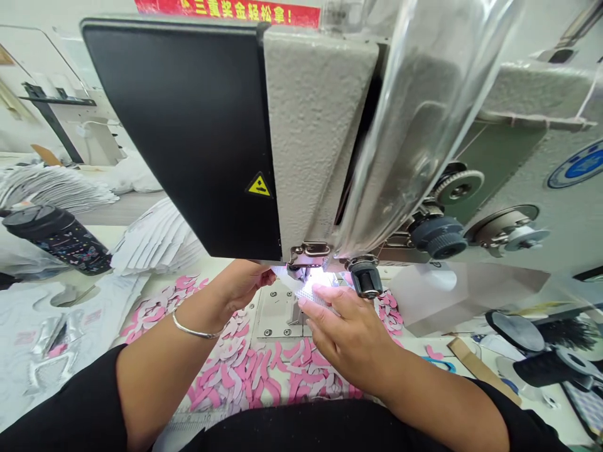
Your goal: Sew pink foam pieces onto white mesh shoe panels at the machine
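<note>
A sewing machine [320, 125] stands right in front of me, and its lamp lights the needle area brightly. Under the presser foot [304, 271] lies a small white dotted fabric piece [307, 292], partly washed out by the glare. My left hand [242, 282], with a silver bangle on the wrist, is closed at the fabric's left edge, its fingers partly behind the machine head. From the right, my right hand [346, 326] rests on the fabric with fingers stretched out, close to the presser foot. Below both hands is the metal needle plate [277, 314].
Many pink and white curved cut pieces [254, 376] cover the table around the plate. To the left are a dark patterned tumbler [59, 238] and stacks of white pieces [157, 238]. A black thread spool [549, 367] and a black brush [568, 333] lie to the right.
</note>
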### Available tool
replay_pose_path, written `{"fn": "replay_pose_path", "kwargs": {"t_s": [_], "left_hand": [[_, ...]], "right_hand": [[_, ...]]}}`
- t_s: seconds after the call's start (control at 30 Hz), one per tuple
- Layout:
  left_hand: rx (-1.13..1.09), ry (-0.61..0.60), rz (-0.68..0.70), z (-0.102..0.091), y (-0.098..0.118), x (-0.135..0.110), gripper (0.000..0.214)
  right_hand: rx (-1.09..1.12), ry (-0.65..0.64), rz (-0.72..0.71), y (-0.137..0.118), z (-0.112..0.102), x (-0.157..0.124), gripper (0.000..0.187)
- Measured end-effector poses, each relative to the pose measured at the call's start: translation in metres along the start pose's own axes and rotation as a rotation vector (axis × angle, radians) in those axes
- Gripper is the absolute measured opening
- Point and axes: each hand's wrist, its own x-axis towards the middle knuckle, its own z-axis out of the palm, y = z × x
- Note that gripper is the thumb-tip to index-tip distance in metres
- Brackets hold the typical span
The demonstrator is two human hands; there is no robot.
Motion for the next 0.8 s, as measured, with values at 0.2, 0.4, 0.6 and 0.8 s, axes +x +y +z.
{"fn": "replay_pose_path", "kwargs": {"t_s": [0.2,0.4,0.6,0.8], "left_hand": [[0.023,0.036,-0.041,-0.007,0.008,-0.016,0.023],[0.007,0.059,-0.084,-0.017,-0.001,-0.034,0.026],[-0.021,0.156,-0.044,-0.032,-0.012,-0.06,0.025],[0.364,-0.508,-0.228,-0.065,-0.01,-0.11,0.025]], "right_hand": [[-0.032,0.065,0.002,0.003,-0.003,0.002,0.027],[-0.019,0.047,0.073,0.009,-0.007,0.006,0.023],[0.034,-0.061,0.065,0.008,-0.012,0.009,0.029],[0.12,-0.02,0.07,0.013,-0.012,0.011,0.022]]}}
